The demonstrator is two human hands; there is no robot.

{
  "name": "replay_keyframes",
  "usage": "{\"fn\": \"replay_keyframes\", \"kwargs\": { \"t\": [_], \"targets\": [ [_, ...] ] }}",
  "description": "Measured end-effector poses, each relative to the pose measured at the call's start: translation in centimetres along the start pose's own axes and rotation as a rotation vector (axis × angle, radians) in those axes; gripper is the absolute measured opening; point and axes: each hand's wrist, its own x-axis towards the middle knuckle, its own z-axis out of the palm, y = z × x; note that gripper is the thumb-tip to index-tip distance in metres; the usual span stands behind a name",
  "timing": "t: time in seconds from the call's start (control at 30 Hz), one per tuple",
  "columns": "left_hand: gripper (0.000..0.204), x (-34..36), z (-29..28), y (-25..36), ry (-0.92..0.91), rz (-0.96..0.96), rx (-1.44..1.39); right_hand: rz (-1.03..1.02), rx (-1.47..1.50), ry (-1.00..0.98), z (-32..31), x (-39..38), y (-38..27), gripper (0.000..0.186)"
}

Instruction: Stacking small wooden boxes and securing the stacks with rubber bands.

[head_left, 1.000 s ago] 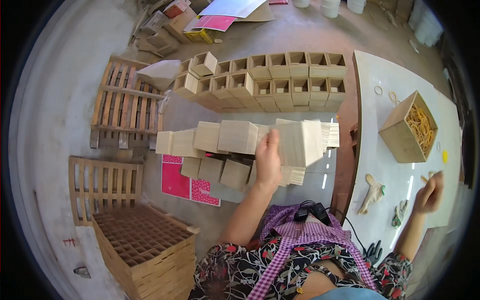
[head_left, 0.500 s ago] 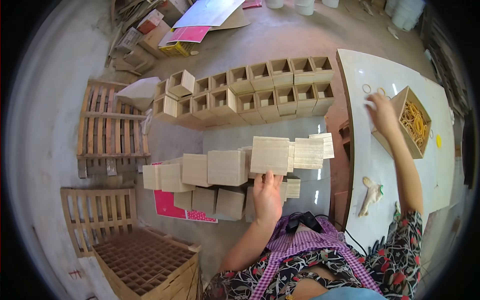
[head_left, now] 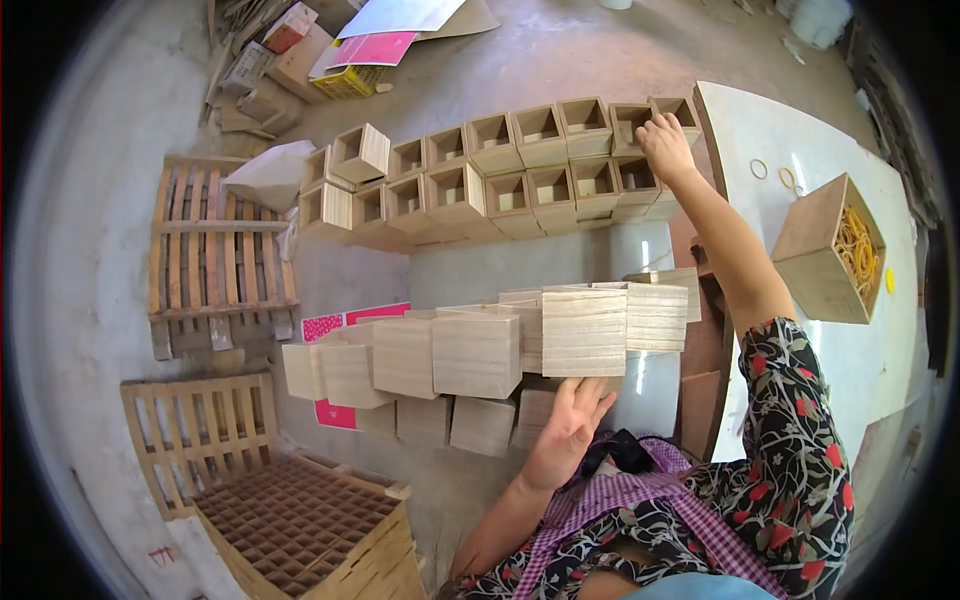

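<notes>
My left hand (head_left: 565,440) has its fingers apart beneath the front square face of a pale wooden box (head_left: 584,333), fingertips at its lower edge, in a double row of boxes lying closed side outward (head_left: 475,356). My right hand (head_left: 662,145) reaches to the back double row of open-topped wooden boxes (head_left: 540,148), its fingers curled over the rim of a box (head_left: 630,122) near the right end. A wooden box of yellow rubber bands (head_left: 805,250) sits on the white table to the right, near a few loose bands (head_left: 787,179).
Wooden pallets (head_left: 220,255) stand at the left, with a stack of gridded wooden trays (head_left: 290,510) below. The white table (head_left: 740,130) runs along the right. Pink printed sheets (head_left: 340,415) lie under the near boxes. Cartons and a yellow crate (head_left: 348,82) are at the back.
My right hand has moved from over the right table, leftward and up, onto the back row's boxes. My left hand has come away from gripping a near box and its fingers have spread.
</notes>
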Motion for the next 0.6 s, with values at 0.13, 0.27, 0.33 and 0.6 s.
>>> {"fn": "replay_keyframes", "kwargs": {
  "t": [0.13,0.27,0.33,0.6],
  "targets": [
    [0.085,-0.9,0.2,0.0,0.015,-0.04,0.089,-0.086,0.256,0.125,-4.2,-0.4,1.7,0.008],
    [0.057,-2.4,1.2,1.0,0.1,-0.098,0.702,-0.059,0.562,0.194,-11.3,-4.7,3.3,0.014],
    [0.038,-3.1,2.4,1.6,0.04,-0.054,0.91,-0.127,0.606,0.292,-15.3,-8.5,3.8,0.02],
    [0.047,-0.4,9.6,2.6,-0.244,0.564,1.205,-0.354,1.09,0.258,-30.2,-24.6,2.5,0.033]
  ]
}}
